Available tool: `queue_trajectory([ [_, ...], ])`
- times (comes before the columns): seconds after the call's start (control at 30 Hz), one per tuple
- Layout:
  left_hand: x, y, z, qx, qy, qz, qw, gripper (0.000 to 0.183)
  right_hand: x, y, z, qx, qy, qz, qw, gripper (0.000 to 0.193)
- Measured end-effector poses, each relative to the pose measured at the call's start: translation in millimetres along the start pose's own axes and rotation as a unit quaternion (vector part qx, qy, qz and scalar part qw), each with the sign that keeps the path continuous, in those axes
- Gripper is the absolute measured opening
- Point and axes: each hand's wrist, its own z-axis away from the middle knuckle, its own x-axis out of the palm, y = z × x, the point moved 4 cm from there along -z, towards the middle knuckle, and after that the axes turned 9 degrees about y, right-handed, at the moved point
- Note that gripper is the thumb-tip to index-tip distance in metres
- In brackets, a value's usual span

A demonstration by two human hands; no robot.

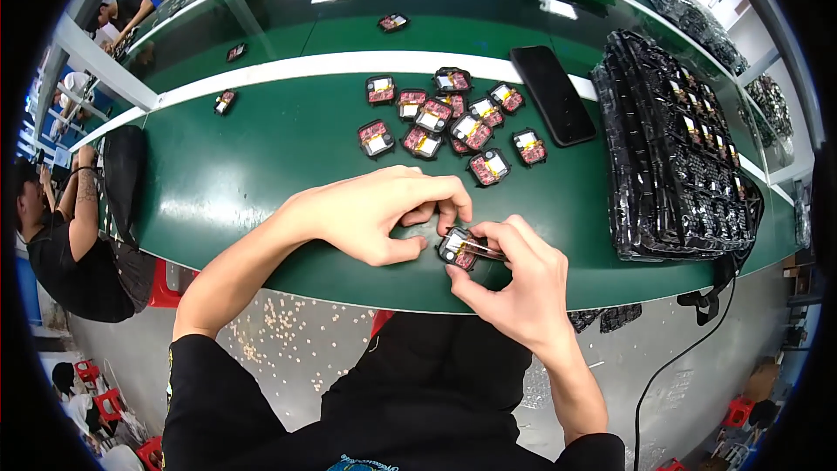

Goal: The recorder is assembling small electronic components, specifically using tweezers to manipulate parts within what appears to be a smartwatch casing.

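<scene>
A small black-cased circuit module with a red board and a white label lies near the table's front edge, between my hands. My right hand pinches a thin pair of metal tweezers, whose tips reach over the module; the thumb is at the module's lower edge. My left hand arches over the table from the left. Its fingers are loosely bent and apart, a fingertip touching the module's upper edge, the thumb a little to the left. Beyond my hands lie several similar modules, some overlapping.
At the right stands a stack of black plastic trays, with modules in the top one. A black phone lies left of it. One module sits far left on the green table. A black cable hangs right. Another person sits left.
</scene>
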Motion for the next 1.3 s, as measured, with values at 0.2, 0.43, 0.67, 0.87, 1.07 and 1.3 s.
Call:
queue_trajectory([
  [0.2, -111.5, -29.5, -56.6, 0.055, 0.267, -0.187, 0.944, 0.024, -53.7, -18.3, -8.3, -0.036, 0.059, -0.044, 0.997, 0.045],
  [0.43, -163.1, -122.2, -93.4, -0.102, 0.337, -0.406, 0.843, 0.040, -164.8, -28.8, -19.3, -0.018, 0.189, 0.049, 0.981, 0.044],
  [0.67, -160.4, -114.4, -105.3, -0.037, 0.345, -0.381, 0.857, 0.031, -300.0, 71.1, -25.5, 0.116, 0.335, 0.103, 0.929, 0.034],
  [0.87, -39.3, 22.5, -91.2, 0.121, 0.221, -0.238, 0.938, 0.033, -345.7, 137.6, 1.5, 0.223, 0.319, 0.247, 0.887, 0.041],
  [1.07, 47.2, 56.2, -51.2, 0.243, 0.023, -0.313, 0.918, 0.031, -346.4, 131.6, 15.8, 0.180, 0.349, 0.225, 0.892, 0.045],
  [1.3, 42.2, 26.2, -30.2, 0.178, 0.134, -0.323, 0.920, 0.039, -286.3, 62.3, 28.5, 0.227, 0.265, -0.063, 0.935, 0.032],
])
